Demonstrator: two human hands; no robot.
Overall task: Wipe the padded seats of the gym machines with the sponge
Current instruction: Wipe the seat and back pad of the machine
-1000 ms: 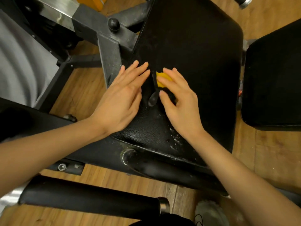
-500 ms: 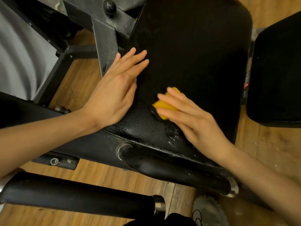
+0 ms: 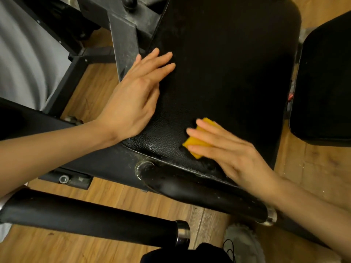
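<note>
The right hand [image 3: 235,154] presses the yellow sponge [image 3: 199,143] flat on the near part of the black padded seat [image 3: 228,63], with straight fingers. The left hand [image 3: 136,97] rests flat and holds nothing. The sponge looks soft and light, so pushing on its top should work best.

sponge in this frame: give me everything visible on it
The sponge is a small yellow-orange block, foam by the look of it, with squared corners. It lies flat on the black padded seat, near the seat's front edge. The right hand presses it with straight fingers laid across its top, hiding most of it; only its far and near corners show. The left hand rests on the seat apart from it.
</note>
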